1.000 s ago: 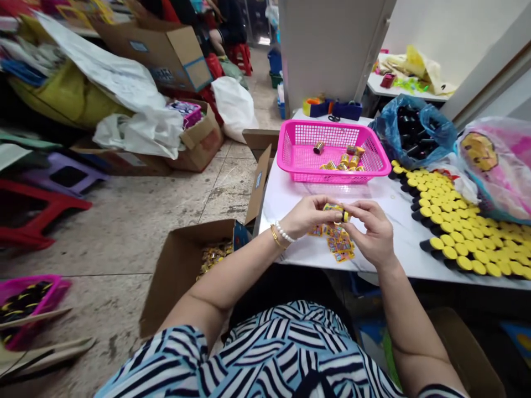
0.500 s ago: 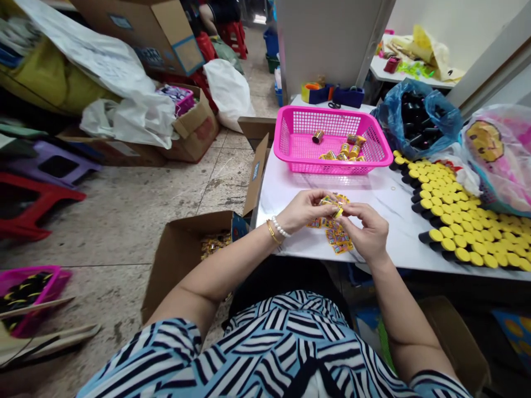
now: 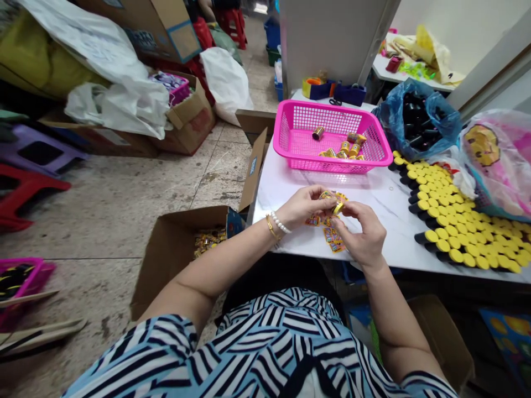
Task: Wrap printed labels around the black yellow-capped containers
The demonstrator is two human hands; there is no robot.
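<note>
1. At far left, an open cardboard box [image 3: 166, 271] on the floor holds a heap of small gold packets [image 3: 209, 241]. An arm brushing its flap could jolt the box.
2. At centre, the left hand [image 3: 305, 207] and right hand [image 3: 360, 232] are together, their fingertips clamped on a small yellow cylinder [image 3: 338, 208] held just above a white marble table [image 3: 373, 190]. Printed labels [image 3: 333, 239] lie beneath. A loosened pinch could drop the cylinder, which might roll away, and a hasty pull could crease or tear a label.
3. Ahead, a pink plastic basket [image 3: 286, 138] holds loose gold cylinders [image 3: 348, 149]; a knock could scatter them.
4. At right, rows of yellow-capped black tubes [image 3: 456, 237] stand near the table edge, so a stray elbow could topple them. Beyond lies a blue plastic bag [image 3: 417, 119].
</note>
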